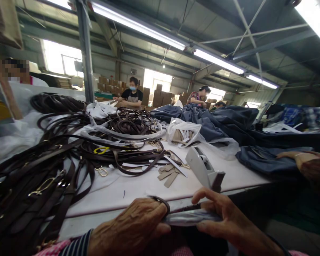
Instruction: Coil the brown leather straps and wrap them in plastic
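At the table's near edge, my left hand (pixel 133 224) is closed on a dark brown strap (pixel 162 203), whose looped end rises above the fingers. From that hand a band of clear plastic wrap (pixel 188 217) stretches across to my right hand (pixel 226 220). The right thumb lies against the wrap's lower edge and the fingers curve behind it, with the index finger raised apart. What is inside the wrap cannot be made out. A grey tape dispenser (pixel 202 167) stands just beyond my right hand.
Dark straps with gold clasps (pixel 42 185) pile up on the left. Beige strips (pixel 169 174) and a plastic bag of strips (pixel 184 131) lie mid-table. Blue-grey fabric (pixel 218 124) covers the right, where another person's hand (pixel 298 158) rests. Several people work farther back.
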The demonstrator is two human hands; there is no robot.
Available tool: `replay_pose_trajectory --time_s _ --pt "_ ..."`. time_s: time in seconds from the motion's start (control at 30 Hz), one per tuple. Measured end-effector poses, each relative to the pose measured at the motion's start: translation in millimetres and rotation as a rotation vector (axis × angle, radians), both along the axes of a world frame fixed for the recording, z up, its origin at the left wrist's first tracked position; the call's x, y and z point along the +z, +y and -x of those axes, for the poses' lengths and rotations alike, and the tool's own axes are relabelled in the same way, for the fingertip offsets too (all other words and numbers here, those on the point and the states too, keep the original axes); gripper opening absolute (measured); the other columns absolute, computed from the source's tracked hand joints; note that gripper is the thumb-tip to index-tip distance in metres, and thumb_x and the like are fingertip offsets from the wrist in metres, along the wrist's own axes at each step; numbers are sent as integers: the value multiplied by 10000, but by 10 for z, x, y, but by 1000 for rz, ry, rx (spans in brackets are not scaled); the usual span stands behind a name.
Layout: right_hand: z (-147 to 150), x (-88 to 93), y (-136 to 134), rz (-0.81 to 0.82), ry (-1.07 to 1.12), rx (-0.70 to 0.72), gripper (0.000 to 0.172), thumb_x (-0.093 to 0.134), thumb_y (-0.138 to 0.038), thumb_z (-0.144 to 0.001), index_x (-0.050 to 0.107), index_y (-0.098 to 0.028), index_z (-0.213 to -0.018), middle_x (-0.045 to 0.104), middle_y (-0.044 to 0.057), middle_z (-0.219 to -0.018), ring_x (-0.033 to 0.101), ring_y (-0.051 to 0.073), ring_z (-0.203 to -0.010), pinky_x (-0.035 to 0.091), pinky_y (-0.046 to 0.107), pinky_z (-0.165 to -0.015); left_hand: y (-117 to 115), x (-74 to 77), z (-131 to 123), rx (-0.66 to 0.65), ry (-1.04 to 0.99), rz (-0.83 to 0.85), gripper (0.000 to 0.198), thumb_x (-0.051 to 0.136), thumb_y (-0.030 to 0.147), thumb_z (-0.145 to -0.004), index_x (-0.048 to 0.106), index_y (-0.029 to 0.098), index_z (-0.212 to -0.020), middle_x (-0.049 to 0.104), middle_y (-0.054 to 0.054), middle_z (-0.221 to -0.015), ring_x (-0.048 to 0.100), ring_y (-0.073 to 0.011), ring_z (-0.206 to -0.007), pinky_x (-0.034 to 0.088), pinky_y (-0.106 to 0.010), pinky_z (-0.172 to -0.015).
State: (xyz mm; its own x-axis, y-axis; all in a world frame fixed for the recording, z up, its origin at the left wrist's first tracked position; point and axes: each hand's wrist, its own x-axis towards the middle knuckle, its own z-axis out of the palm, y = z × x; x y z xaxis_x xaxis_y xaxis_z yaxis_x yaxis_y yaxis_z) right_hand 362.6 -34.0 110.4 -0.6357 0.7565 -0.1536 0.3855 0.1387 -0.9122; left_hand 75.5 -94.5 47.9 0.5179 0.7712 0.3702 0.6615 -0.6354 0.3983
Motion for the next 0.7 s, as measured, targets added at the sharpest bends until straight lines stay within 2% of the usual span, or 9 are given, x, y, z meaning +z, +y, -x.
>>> replay_pose_trajectory --time_s 0.07,0.13,0.23,0.3,0.37,0.43,0.5,0.6,0.7 --pt "33 52 184 -78 -19 51 280 827 -389 -790 697 -199 -949 636 -17 -785 517 142 -727 380 235 -642 -104 55 -34 39 -40 139 154 587 376 -1025 634 231 -1052 700 -58 -1037 622 -209 -884 451 -275 -803" --pt "110 83 360 -178 0 86 248 820 -401 -810 723 -173 -823 617 -14 -734 522 142 -716 388 241 -643 -161 180 -83 17 -182 330 241 549 424 -1031 665 222 -969 693 -51 -951 591 -197 -820 436 -264 -734" --pt "287 64 470 -280 73 113 273 743 -430 -891 753 -167 -819 655 9 -773 577 168 -766 439 262 -702 -158 395 -186 -56 -655 749 379 534 526 -1006 660 192 -880 602 -9 -727 495 -137 -627 369 -219 -558" --pt "440 -10 389 -338 117 111 280 677 -439 -946 769 -183 -880 692 29 -864 621 200 -867 477 285 -793 -101 493 -258 -107 -989 946 404 548 546 -987 641 174 -859 552 17 -592 421 -99 -481 295 -196 -460" --pt "609 -139 217 -368 206 28 312 584 -461 -1003 763 -207 -1039 718 51 -990 649 225 -952 506 310 -873 -15 562 -319 -130 -1248 948 378 569 494 -988 645 153 -843 555 15 -512 408 -83 -403 288 -183 -420" --pt "780 -312 26 -400 335 -148 398 484 -506 -1042 694 -231 -1240 717 76 -1127 670 239 -985 533 331 -905 73 643 -363 -120 -1456 874 336 609 420 -986 677 124 -843 566 12 -507 433 -76 -400 337 -170 -422" --pt "936 -507 -114 -486 406 -355 465 456 -562 -1039 641 -252 -1331 718 90 -1162 688 249 -971 552 339 -897 136 761 -392 -103 -1632 844 315 618 368 -997 711 94 -874 556 27 -549 431 -55 -429 384 -154 -453" --pt "1110 -765 -194 -585 376 -491 484 472 -628 -1011 736 -239 -1124 732 83 -866 684 236 -764 562 325 -766 194 975 -421 -160 -1749 783 325 547 333 -1041 733 73 -981 563 28 -627 454 -47 -466 413 -151 -479" --pt "1158 -917 -211 -355 381 -362 599 436 -711 -988 736 -194 -1020 637 35 -607 534 150 -477 437 251 -484 288 1061 -419 -153 -1676 538 263 570 304 -1025 709 103 -1123 672 -18 -800 590 -86 -610 512 -192 -621"
